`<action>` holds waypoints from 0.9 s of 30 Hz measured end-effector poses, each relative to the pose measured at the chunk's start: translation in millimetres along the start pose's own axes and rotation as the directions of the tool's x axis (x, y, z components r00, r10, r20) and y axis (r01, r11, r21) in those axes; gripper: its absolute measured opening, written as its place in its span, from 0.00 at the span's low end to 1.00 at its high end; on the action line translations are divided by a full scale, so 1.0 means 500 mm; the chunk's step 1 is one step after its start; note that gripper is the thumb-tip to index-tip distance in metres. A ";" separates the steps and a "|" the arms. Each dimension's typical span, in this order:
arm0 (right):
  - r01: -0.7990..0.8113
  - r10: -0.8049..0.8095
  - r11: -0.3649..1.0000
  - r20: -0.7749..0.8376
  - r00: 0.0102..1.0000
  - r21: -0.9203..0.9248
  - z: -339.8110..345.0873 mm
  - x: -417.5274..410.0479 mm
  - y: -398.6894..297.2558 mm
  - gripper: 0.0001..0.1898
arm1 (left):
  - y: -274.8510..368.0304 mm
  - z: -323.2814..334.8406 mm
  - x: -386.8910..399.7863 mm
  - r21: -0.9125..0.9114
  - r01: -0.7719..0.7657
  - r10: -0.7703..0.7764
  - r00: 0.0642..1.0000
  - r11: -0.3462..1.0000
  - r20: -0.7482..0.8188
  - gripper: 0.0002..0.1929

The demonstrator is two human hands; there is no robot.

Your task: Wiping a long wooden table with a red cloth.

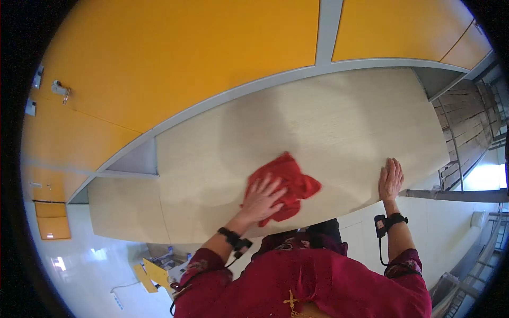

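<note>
My left hand [260,200] lies with spread fingers on a crumpled red cloth [289,175], holding it against a pale wooden board [330,115]. The cloth's folds stick out past the fingers to the right, and its edges look slightly blurred. Farther right, my right hand [391,181] rests flat near the board's front edge. Its fingers point away from me and nothing is in it. Both wrists wear black straps with small devices and cables.
Behind the board rise yellow cabinet doors [191,55] in a grey frame [238,90]. A metal bed frame [457,194] with wooden slats [465,115] stands at right. Yellow panels [153,274] are at lower left, with a power strip [117,301] on the pale floor.
</note>
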State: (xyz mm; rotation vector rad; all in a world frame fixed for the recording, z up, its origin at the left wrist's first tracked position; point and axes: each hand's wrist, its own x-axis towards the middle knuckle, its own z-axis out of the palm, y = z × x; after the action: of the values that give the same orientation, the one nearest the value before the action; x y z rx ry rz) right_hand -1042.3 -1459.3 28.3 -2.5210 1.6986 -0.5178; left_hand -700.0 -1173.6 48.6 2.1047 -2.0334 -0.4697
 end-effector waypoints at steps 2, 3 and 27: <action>-0.001 0.001 1.000 -0.009 1.000 -0.005 -0.003 -0.003 -0.003 0.22 | -0.057 -0.025 -0.037 0.087 0.131 -0.130 0.991 0.988 -0.008 0.27; 0.007 -0.007 1.000 -0.021 1.000 -0.011 -0.005 -0.003 -0.006 0.22 | -0.089 -0.028 -0.037 0.119 0.192 -0.185 0.980 0.974 -0.067 0.27; -0.045 0.045 0.999 -0.001 0.999 0.015 -0.012 -0.001 -0.019 0.21 | -0.320 -0.093 0.088 0.210 0.398 -0.335 0.900 0.893 -0.280 0.27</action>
State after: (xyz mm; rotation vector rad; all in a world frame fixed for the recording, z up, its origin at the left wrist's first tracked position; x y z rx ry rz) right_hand -1035.8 -1454.0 36.2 -2.4666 1.7406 -0.5273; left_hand -533.0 -1213.4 32.8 2.5776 -1.6387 0.0155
